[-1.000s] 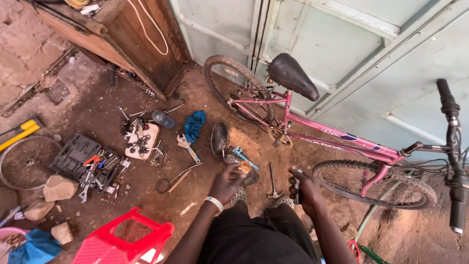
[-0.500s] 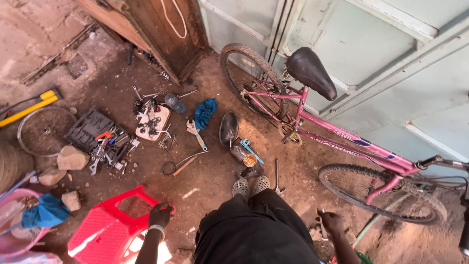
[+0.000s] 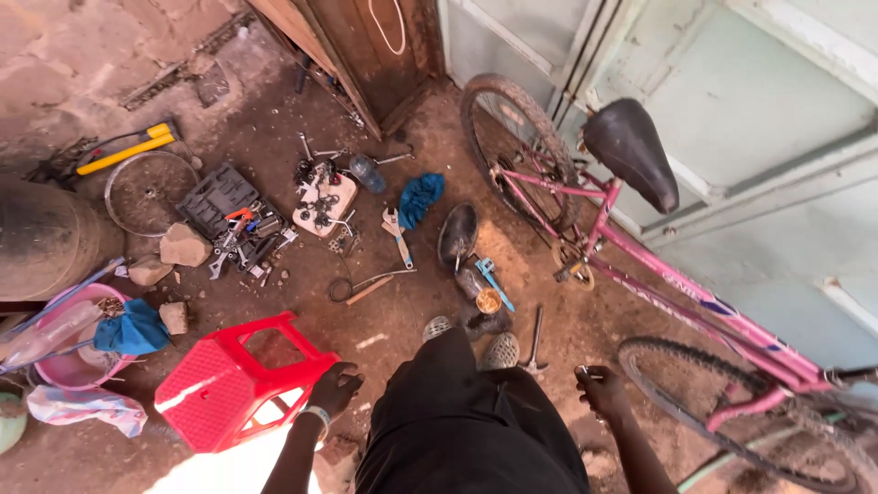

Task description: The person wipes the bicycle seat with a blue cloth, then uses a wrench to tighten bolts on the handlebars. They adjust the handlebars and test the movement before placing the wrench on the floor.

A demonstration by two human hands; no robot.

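Bike [image 3: 640, 265] front wheel cut off at frame edge; small item in right hand [image 3: 599, 384] too tiny to ID. 1 red stool [image 3: 233, 384], 1 bike, 1 loose rim [image 3: 146, 190], 2 shoes [image 3: 471, 338] visible. Left hand [image 3: 334, 389] fingers curled onto stool's near edge, on dirt beside left leg. Right hand clenched round small dark piece, near front tyre.

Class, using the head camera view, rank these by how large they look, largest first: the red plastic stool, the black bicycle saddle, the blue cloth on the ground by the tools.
1. red plastic stool, though it lies nearer the camera, which enlarges it
2. black bicycle saddle
3. blue cloth
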